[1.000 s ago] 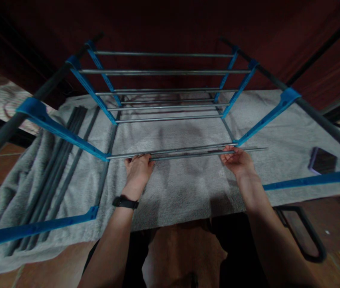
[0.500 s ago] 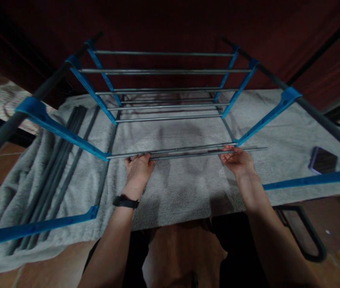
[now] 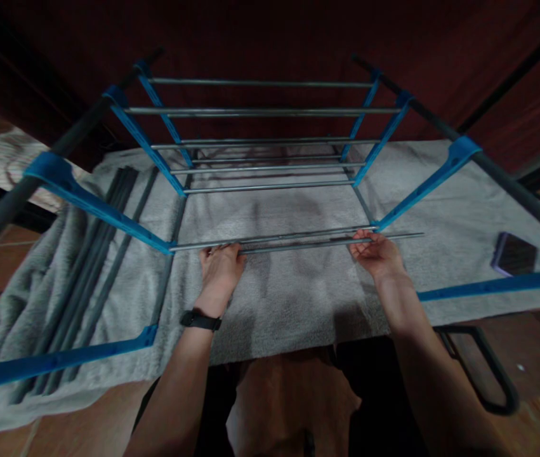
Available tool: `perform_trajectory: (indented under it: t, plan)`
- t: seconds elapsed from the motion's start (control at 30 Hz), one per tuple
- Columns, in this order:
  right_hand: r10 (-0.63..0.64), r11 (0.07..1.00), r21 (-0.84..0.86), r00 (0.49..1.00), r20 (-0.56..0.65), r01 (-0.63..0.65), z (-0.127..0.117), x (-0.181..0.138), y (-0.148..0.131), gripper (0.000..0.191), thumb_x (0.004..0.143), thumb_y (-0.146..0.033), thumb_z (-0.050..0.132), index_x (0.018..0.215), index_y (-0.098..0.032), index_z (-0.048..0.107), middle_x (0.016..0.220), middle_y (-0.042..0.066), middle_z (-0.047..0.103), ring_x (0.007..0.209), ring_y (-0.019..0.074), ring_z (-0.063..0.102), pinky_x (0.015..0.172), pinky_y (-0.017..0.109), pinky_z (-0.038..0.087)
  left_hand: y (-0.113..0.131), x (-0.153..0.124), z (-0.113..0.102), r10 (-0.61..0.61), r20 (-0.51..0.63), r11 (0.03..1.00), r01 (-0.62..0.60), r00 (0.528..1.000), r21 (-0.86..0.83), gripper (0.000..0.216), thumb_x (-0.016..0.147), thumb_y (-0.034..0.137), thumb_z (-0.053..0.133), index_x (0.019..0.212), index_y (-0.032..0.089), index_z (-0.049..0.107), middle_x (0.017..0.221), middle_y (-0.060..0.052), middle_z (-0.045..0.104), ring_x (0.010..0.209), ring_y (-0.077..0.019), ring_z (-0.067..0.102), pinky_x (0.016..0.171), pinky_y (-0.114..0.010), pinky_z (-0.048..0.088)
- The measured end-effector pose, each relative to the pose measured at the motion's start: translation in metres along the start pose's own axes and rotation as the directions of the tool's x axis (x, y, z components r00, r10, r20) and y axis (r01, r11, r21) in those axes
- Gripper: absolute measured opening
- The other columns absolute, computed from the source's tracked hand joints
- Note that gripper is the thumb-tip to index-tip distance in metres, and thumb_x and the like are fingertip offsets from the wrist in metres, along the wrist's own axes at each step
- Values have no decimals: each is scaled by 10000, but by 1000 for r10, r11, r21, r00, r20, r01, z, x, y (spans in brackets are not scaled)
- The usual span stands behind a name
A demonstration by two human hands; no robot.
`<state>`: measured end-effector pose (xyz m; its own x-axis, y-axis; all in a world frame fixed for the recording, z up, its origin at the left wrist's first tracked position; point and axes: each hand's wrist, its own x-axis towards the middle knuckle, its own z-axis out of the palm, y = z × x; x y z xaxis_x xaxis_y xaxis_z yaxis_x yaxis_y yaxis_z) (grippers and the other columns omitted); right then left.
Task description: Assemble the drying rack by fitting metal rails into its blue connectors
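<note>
A thin grey metal rod (image 3: 308,243) lies crosswise just above a grey towel (image 3: 289,298). My left hand (image 3: 221,268), with a black watch on its wrist, grips the rod's left end. My right hand (image 3: 377,254) pinches the same rod further right, and the rod's tip sticks out past it. Right behind this rod, another rod (image 3: 274,237) sits fixed between two blue plastic side bars (image 3: 108,212) of a rack frame. Several more rods (image 3: 260,111) span the frame further back.
A bundle of dark grey tubes (image 3: 93,266) lies on the towel at the left. A dark phone (image 3: 514,254) rests on the towel at the right. Grey frame poles (image 3: 502,181) run along both sides. A black metal loop (image 3: 488,374) stands on the floor at lower right.
</note>
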<state>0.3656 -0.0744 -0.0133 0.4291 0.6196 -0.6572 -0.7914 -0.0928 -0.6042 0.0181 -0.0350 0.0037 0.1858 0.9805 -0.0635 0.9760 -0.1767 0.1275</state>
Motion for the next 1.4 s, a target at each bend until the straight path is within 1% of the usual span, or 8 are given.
perform_trajectory:
  t: [0.2,0.47,0.67,0.8,1.07,1.3,1.4]
  plan:
    - [5,1000,-12,1000,-7,-5,3,-4,1,229,904,-76,422,812,-227,568,680,-54,685,577,94,663,588,247,567,3,-1,-4,5,29,1000,-5,1000,24,244,942,264,514,1044,184,720,1051,-134,769,1117,-331,671,1039,-495,406]
    - [15,1000,-5,1000,-2,-15,3,-4,2,223,900,-69,428,823,-232,559,692,-56,686,579,94,667,594,241,575,2,1,1,45,29,998,-46,999,34,233,945,294,524,1049,213,717,1056,-121,769,1122,-304,669,1032,-445,434]
    - [4,1000,-16,1000,-6,-5,4,-4,5,224,878,-67,431,814,-245,551,696,-45,686,585,108,665,569,244,580,3,0,2,65,27,997,-65,998,31,230,942,285,529,1062,214,712,1062,-131,763,1118,-320,666,1004,-453,452]
    - [12,1000,-25,1000,7,-12,2,-2,5,218,876,-70,437,815,-243,555,697,-41,689,588,112,671,572,246,584,5,0,1,84,41,996,-86,996,32,226,949,286,521,1063,218,704,1062,-121,764,1123,-306,664,1002,-433,454]
    - [13,1000,-3,999,33,-13,3,-2,9,206,871,-64,456,824,-234,563,695,-39,683,589,104,668,595,236,598,10,0,1,118,58,993,-118,991,-7,226,960,269,515,1079,209,699,1115,-112,760,1108,-301,676,1005,-433,455]
    - [43,999,-3,998,50,-43,7,-7,12,207,864,-56,459,831,-227,571,716,-25,690,621,110,683,605,234,612,16,-2,0,167,66,986,-165,984,-32,242,973,275,520,1139,218,687,1151,-94,754,1089,-271,689,954,-373,489]
    - [49,999,-14,997,56,-48,8,-8,13,207,864,-56,460,826,-222,579,722,-15,697,633,113,690,610,235,614,17,-2,-1,194,54,980,-192,980,-44,249,983,288,514,1152,216,683,1166,-93,748,1079,-271,689,934,-367,496]
